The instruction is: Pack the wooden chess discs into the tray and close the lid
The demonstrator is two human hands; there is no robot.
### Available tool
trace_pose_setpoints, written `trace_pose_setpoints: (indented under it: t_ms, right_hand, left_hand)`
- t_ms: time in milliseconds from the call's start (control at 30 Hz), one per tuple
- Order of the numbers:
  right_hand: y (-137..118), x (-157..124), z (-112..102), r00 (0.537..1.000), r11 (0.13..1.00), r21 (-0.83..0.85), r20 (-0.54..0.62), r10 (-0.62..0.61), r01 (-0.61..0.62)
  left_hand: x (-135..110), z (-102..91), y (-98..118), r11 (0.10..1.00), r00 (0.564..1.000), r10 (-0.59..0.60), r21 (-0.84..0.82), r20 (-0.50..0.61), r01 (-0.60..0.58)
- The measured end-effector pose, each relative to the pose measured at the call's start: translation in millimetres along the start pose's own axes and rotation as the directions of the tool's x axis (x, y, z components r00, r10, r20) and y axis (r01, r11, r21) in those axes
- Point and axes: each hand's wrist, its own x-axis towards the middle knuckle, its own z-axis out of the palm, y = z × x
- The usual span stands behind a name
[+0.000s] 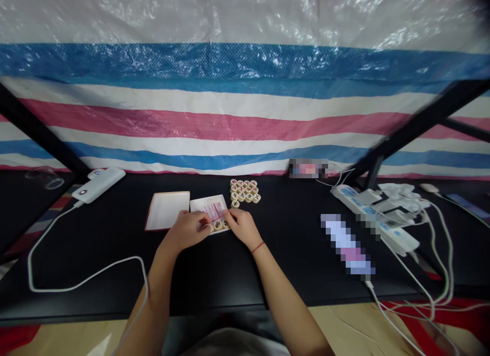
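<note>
A shallow white box lies before me with a sheet printed with a pink grid in it. A few Chinese chess pieces sit in a row along its near side. My left hand reaches over the near left corner, its fingers curled and closed at the leftmost piece, which they partly hide. At the box's right edge, my right hand has its fingers closed around the wall, close to the rightmost piece. Several more Chinese chess pieces stand in close rows just beyond the right hand, characters up.
Left of the box lies its open lid. A white power bank trails a cable across the table and my left forearm. To the right are a phone, a loaded power strip and loose cables. Another blurred device leans against the striped sheet.
</note>
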Motion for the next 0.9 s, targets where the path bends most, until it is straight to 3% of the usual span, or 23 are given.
trace_pose_setpoints:
  t_ms: [233,300,400,467,567,700,900]
  right_hand:
    - [2,0,3,1.0,1.0,-0.005,-0.003,-0.012,0.012]
    - [0,-1,3,0.998,0.999,0.024,-0.043,-0.037,0.039]
    - [-6,-2,4,0.976,0.992,0.048,-0.192,-0.105,0.116]
    - [-11,-3,6,0.96,0.981,0.048,-0.217,-0.175,0.19]
    - [-15,-5,10,0.955,0.96,0.088,-0.162,-0.249,0.266]
    - [-16,-6,13,0.961,0.968,0.098,-0.179,-0.209,0.229]
    - [-12,-3,0,0.937,0.973,0.14,-0.325,-0.129,0.182]
  left_hand:
    - [1,4.8,-4,0.986,0.999,0.042,-0.163,-0.024,-0.045]
    - [3,6.6,-5,0.988,0.993,0.033,-0.148,-0.116,-0.05]
    - [6,11.3,-5,0.982,0.953,-0.006,-0.182,-0.304,-0.052]
    - [7,16.9,-3,0.964,0.934,-0.044,-0.261,-0.355,-0.053]
    - [9,27.9,1,0.903,0.936,-0.119,-0.428,-0.33,-0.036]
    - [11,37.8,6,0.768,0.933,-0.234,-0.641,-0.273,0.005]
    - [14,30.5,6,0.618,0.842,-0.429,-0.786,-0.326,0.01]
